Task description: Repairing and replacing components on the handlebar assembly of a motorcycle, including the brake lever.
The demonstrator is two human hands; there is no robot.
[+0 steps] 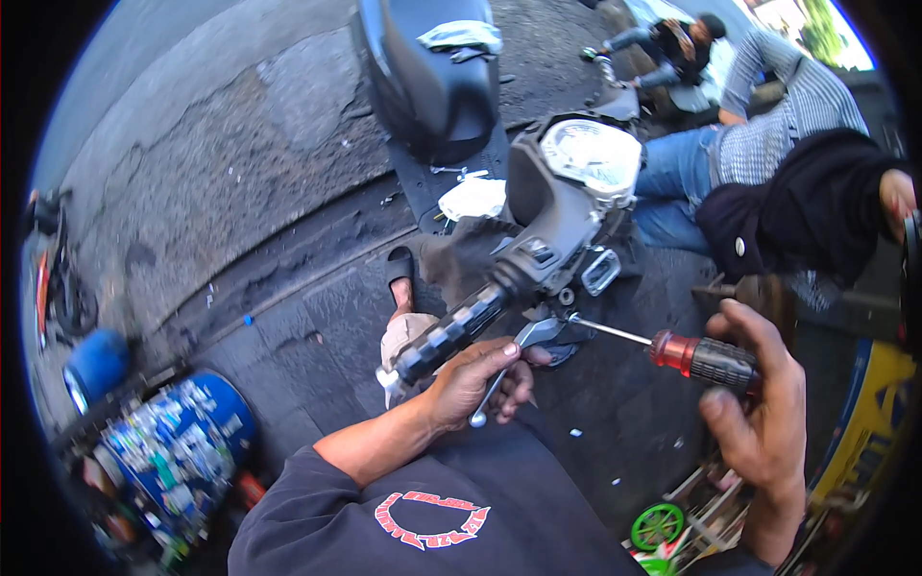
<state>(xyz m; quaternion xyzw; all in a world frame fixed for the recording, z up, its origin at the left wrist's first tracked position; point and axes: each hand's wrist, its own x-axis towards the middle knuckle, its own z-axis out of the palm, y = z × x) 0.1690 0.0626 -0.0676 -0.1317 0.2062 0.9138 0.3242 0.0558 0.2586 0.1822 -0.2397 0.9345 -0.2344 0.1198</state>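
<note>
View looking down from a person's head at a scooter handlebar over dark pavement. The left hand [477,382] reaches up from the lower middle, fingers curled around the silver brake lever [507,363] just below the black ribbed grip [449,334]; the thumb lies on top beside the grip. The grip slants from lower left up to the grey switch housing [549,252].

The right hand [764,398] enters from the lower right, fingers and thumb clamped on a screwdriver [693,353] with a red and black handle. Its thin metal shaft runs left and slightly up, its tip touching the underside of the housing near the lever's pivot.

Beyond the housing sits the speedometer [591,156] under a clear cover, and farther up the black seat [427,67] with a pale cloth [463,36] on it. A sandalled foot [402,274] stands on the pavement below the handlebar.

At upper right a second person in jeans [672,178] and a checked shirt sits near the scooter. At lower left stands a blue bucket [182,451] filled with small packets, with a blue drum [96,365] just beside it. A green wheel [657,525] lies at the lower right.
</note>
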